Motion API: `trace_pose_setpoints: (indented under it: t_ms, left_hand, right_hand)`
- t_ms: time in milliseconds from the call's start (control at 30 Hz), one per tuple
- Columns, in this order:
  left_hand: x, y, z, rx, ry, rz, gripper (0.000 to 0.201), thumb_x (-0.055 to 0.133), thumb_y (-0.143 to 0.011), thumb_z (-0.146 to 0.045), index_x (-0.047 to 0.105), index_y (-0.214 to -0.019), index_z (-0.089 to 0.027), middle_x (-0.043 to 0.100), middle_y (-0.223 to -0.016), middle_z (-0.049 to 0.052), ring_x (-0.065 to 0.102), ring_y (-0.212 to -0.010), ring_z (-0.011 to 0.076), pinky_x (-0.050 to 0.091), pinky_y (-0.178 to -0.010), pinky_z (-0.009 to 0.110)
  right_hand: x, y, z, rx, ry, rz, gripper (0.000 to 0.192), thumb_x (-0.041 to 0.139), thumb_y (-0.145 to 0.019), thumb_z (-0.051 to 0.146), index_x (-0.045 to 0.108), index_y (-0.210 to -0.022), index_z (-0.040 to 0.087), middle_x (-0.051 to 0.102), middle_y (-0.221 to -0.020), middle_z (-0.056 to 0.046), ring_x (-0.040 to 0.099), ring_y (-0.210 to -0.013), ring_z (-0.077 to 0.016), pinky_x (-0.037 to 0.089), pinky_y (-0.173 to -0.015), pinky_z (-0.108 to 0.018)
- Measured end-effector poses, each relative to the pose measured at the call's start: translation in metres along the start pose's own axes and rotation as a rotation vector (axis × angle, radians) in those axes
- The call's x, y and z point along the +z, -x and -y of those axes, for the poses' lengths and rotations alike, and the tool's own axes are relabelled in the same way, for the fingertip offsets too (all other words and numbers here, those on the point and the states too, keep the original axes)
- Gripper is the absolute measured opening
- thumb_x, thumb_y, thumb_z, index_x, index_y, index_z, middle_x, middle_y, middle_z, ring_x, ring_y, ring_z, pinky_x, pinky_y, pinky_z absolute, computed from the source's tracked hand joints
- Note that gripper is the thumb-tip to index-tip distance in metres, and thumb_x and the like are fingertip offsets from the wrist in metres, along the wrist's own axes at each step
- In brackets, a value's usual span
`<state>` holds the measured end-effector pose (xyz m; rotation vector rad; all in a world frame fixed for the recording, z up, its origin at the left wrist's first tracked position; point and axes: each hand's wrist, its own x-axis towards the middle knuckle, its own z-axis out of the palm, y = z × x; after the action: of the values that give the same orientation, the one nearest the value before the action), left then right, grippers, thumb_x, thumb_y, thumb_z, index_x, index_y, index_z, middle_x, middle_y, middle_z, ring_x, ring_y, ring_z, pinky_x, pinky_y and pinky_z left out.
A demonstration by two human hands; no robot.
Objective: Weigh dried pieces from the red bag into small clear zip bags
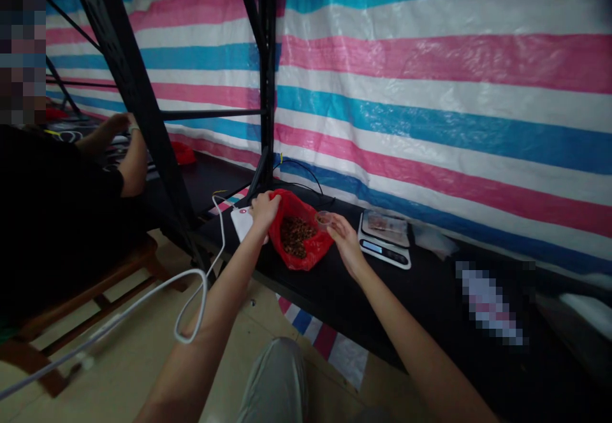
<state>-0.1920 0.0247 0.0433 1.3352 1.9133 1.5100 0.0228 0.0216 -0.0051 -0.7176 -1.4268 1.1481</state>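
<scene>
A red plastic bag (306,259) stands with its mouth spread on the black table, holding many small brown pieces (297,235) whose kind I cannot make out. My left hand (266,209) is closed on the left rim of the bag. At the bag's right side, my right hand (345,235) pinches a small clear cup (324,218) with some brown matter in it. To the right of that hand lies a white digital scale (386,254), its display lit, bearing a clear packet (386,223) with reddish-brown contents.
Behind the table (382,308) hangs a striped plastic sheet (430,66). A black rack post (268,92) rises at the back. A white device (243,222) with a white cable (194,274) is at left. A person in black (57,200) sits further left.
</scene>
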Motion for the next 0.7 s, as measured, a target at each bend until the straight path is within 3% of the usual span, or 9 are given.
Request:
trace_pose_setpoints:
  t_ms: [100,200,333,533,633,700]
  left_hand:
    - [-0.007,0.021,-0.018,0.035,-0.395,-0.217,0.048,0.056,-0.069,-0.036,0.051,-0.114,-0.018,0.044,-0.127,0.018,0.032,-0.124,0.0386,0.018,-0.097,0.063]
    - [0.01,0.056,-0.045,0.285,-0.477,-0.249,0.061,0.055,-0.073,-0.031,0.035,-0.129,-0.016,0.023,-0.143,0.018,0.014,-0.133,0.0364,0.011,-0.1,0.064]
    - [0.059,0.096,-0.073,0.596,-0.415,-0.072,0.048,0.05,-0.078,-0.026,0.041,-0.124,-0.021,0.023,-0.143,0.012,0.012,-0.135,0.0311,0.01,-0.106,0.058]
    - [0.148,0.109,-0.078,0.744,-0.377,0.313,0.042,0.051,-0.079,-0.026,0.046,-0.12,-0.02,0.035,-0.136,0.012,0.02,-0.132,0.0284,0.016,-0.106,0.054]
    - [0.17,0.097,-0.077,0.816,-0.408,0.432,0.039,0.055,-0.078,-0.026,0.05,-0.116,-0.021,0.041,-0.131,0.01,0.027,-0.129,0.0268,0.018,-0.106,0.052]
    - [0.171,0.084,-0.074,0.8,-0.41,0.401,0.032,0.054,-0.078,-0.023,0.054,-0.11,-0.022,0.049,-0.123,0.009,0.037,-0.122,0.0249,0.024,-0.104,0.049]
  right_hand:
    - [-0.031,0.003,0.014,0.026,-0.026,-0.052,0.044,0.067,-0.069,0.04,0.056,-0.108,0.023,0.061,-0.116,-0.006,0.055,-0.108,-0.0221,0.044,-0.091,-0.039]
    - [-0.075,0.007,0.028,0.054,-0.039,-0.136,0.043,0.067,-0.07,0.04,0.057,-0.11,0.027,0.059,-0.119,-0.004,0.053,-0.111,-0.022,0.044,-0.089,-0.036]
    - [-0.132,0.015,0.036,0.019,-0.072,-0.28,0.042,0.068,-0.069,0.04,0.059,-0.109,0.03,0.058,-0.121,-0.002,0.051,-0.114,-0.0216,0.044,-0.09,-0.035]
    - [-0.178,0.019,0.034,-0.055,-0.162,-0.424,0.04,0.07,-0.066,0.039,0.062,-0.104,0.029,0.058,-0.12,-0.001,0.055,-0.108,-0.0184,0.043,-0.089,-0.034]
    - [-0.19,0.018,0.034,-0.096,-0.179,-0.495,0.041,0.069,-0.067,0.039,0.061,-0.105,0.028,0.057,-0.121,-0.002,0.057,-0.102,-0.0166,0.044,-0.085,-0.032]
    - [-0.195,0.018,0.035,-0.106,-0.183,-0.536,0.044,0.068,-0.067,0.041,0.06,-0.107,0.027,0.057,-0.121,-0.003,0.059,-0.096,-0.0158,0.045,-0.082,-0.031]
